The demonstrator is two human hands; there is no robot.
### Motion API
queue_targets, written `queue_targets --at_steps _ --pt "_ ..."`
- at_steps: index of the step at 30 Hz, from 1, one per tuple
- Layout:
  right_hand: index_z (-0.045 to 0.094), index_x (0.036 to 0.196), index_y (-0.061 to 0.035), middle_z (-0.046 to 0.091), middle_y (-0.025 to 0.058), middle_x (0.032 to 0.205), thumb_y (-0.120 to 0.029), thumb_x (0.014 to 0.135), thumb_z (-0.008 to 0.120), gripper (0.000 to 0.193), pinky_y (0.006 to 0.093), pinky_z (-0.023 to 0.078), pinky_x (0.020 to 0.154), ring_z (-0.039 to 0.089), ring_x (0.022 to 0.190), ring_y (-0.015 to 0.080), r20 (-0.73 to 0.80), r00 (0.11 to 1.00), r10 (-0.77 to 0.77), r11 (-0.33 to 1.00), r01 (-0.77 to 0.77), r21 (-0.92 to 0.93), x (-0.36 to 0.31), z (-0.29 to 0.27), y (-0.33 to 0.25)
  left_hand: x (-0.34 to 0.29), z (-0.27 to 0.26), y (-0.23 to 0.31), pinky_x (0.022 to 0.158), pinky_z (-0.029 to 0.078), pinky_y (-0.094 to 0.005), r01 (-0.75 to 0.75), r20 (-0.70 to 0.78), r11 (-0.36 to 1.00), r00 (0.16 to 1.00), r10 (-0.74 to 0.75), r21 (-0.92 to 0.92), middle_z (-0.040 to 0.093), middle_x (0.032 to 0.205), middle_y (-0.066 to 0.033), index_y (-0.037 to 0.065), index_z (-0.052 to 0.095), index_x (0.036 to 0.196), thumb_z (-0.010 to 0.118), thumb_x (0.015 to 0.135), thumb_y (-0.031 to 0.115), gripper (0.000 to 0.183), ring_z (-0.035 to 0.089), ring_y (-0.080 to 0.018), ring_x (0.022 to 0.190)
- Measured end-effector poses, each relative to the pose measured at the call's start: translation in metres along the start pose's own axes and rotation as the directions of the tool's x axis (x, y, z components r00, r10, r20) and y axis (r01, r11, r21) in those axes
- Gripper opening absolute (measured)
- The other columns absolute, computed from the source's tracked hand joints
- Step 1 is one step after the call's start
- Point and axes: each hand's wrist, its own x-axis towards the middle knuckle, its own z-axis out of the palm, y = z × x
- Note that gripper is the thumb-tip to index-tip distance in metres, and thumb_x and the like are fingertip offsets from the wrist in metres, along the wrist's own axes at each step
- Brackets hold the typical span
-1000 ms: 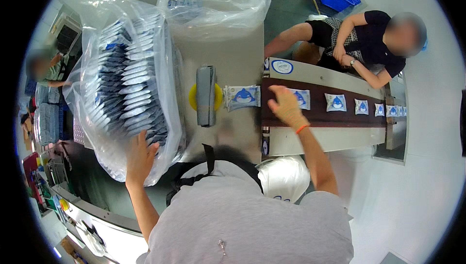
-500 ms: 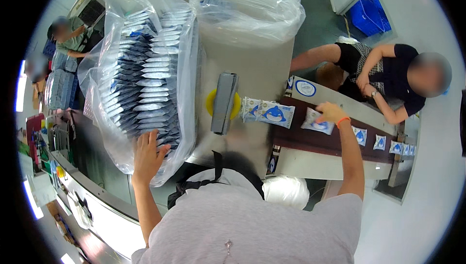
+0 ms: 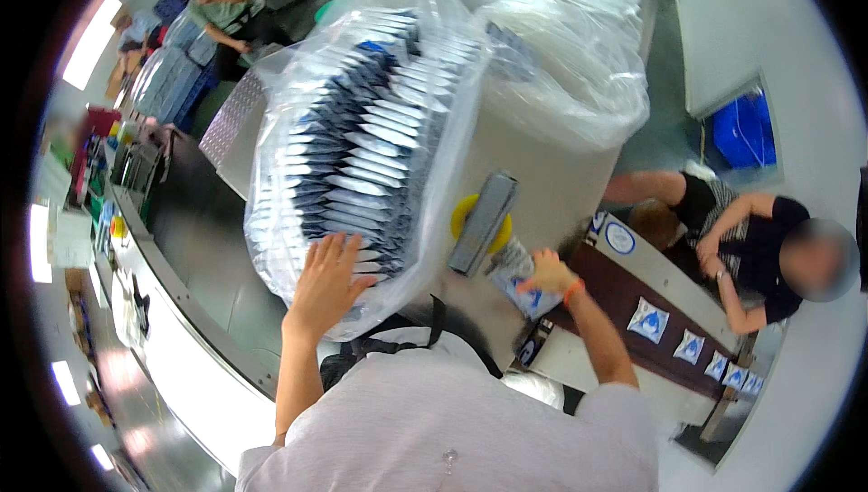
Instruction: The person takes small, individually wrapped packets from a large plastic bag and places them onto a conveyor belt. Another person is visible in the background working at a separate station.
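Note:
My left hand (image 3: 327, 279) rests with spread fingers on the near end of two long rows of white-and-blue packets (image 3: 375, 184). The packets stand on edge, pressed together inside a large clear plastic bag (image 3: 457, 144). At the table end of a dark conveyor belt (image 3: 601, 298), my right hand (image 3: 550, 277) bends its fingers over a small pile of pillow packets (image 3: 520, 291). It grips a packet there, though the fingertips are partly hidden. A grey rectangular bar (image 3: 484, 225) lies across a yellow ring (image 3: 464, 212) between my hands.
Several packets (image 3: 648, 320) lie spaced along the belt. Another clear plastic bag (image 3: 579, 85) lies open on the metal table (image 3: 551, 153), with a few packets inside. A seated person (image 3: 750, 239) is beside the belt at right; another person (image 3: 226, 13) sits at far left.
My right hand has moved left from the belt to the pile, and the packet under it has left its place on the belt. My left hand stays at the rows. The view has turned.

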Motion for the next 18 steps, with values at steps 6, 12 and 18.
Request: queue_targets --at_steps 6,12,18 --pt "0.053 0.118 -0.0011 0.059 0.0145 0.112 -0.039 0.049 0.088 0.087 0.0448 0.046 0.091 0.056 0.111 0.0344 -0.446 0.883 -0.147 0.968 0.035 -0.25 -0.082 0.083 -0.106 -0.005 -0.003 -0.003 0.113 0.032 -0.0462 -0.08 -0.056 0.995 0.995 0.084 0.066 0.045 0.143 -0.0246 -0.001 0.045 0.139 0.063 0.089 0.043 0.069 0.04 -0.0378 0.135" --pt "0.047 0.131 -0.0047 0.065 0.0126 0.116 -0.016 0.059 0.085 0.083 0.0393 0.05 0.094 0.064 0.107 0.0286 -0.174 0.966 0.19 0.465 0.068 0.883 -0.104 0.044 -0.091 -0.012 -0.026 -0.014 0.105 0.043 -0.0406 -0.024 -0.068 0.997 0.997 0.029 0.076 0.055 0.133 -0.024 -0.006 0.053 0.13 0.065 0.087 0.046 0.068 0.052 -0.0366 0.126" --pt "0.046 0.132 -0.0043 0.063 0.0104 0.124 -0.015 0.066 0.086 0.078 0.0329 0.049 0.096 0.064 0.111 0.0226 -0.63 0.702 -0.331 0.495 0.698 0.517 -0.137 -0.154 -0.199 -0.03 -0.014 -0.042 0.091 0.053 -0.0347 -0.091 -0.221 0.991 0.969 0.111 0.098 0.059 0.126 -0.0222 -0.008 0.06 0.117 0.066 0.082 0.053 0.07 0.057 -0.0298 0.118"
